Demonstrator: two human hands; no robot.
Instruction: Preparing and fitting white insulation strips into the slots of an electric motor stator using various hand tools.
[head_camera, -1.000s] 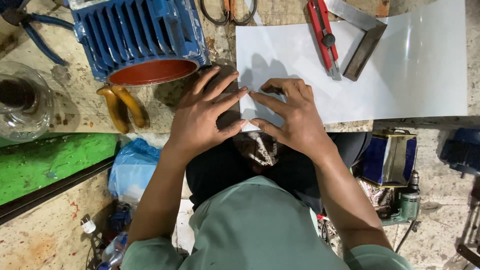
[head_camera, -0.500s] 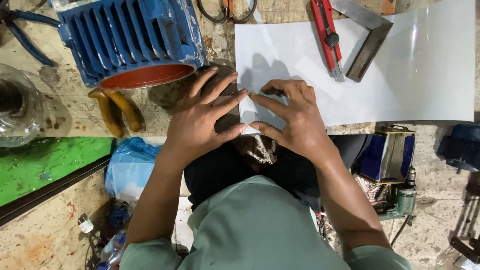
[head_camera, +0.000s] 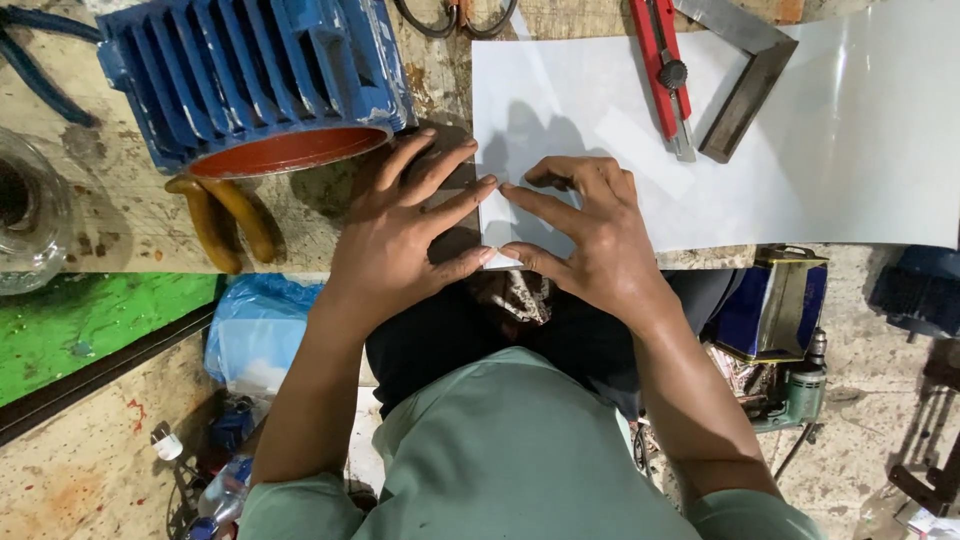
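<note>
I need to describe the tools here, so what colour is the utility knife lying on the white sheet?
Red, with a metal blade; the utility knife shows in the head view.

left hand (head_camera: 400, 230) and right hand (head_camera: 590, 235) pressing white sheet (head_camera: 600, 150) corner, blue motor housing (head_camera: 250, 75) beside

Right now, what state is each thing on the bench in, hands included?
Left hand: flat, fingertips pressing the sheet's near left edge.
Right hand: fingers spread, pressing the same edge.
White sheet: lying flat, near left edge pinned under both hands.
Red utility knife: lying on the sheet, unheld.
Metal square: lying on the sheet.
Blue motor housing: on its side, open end toward the person.
Yellow-handled pliers: lying unheld.
</note>
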